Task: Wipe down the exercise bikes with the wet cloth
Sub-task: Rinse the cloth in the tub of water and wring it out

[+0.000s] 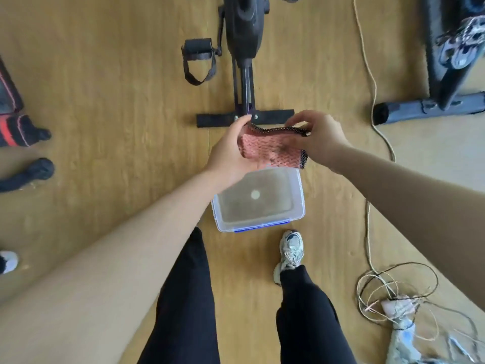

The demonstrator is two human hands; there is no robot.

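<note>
Hands grip a pink textured cloth with black trim point(270, 147) above a clear plastic tub with blue clip point(258, 203): left hand point(231, 151) cups one end, right hand point(317, 135) pinches the top edge. Beyond stands a black exercise bike point(245, 61) on the wooden floor point(118, 88).

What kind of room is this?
Probably a gym or workout room: a black exercise bike stands on the wood floor, and a second bike stands at right.

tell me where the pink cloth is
Head view, centre: the pink cloth is held between the left hand and right hand, above the clear tub, just short of the bike's foot bar.
</note>
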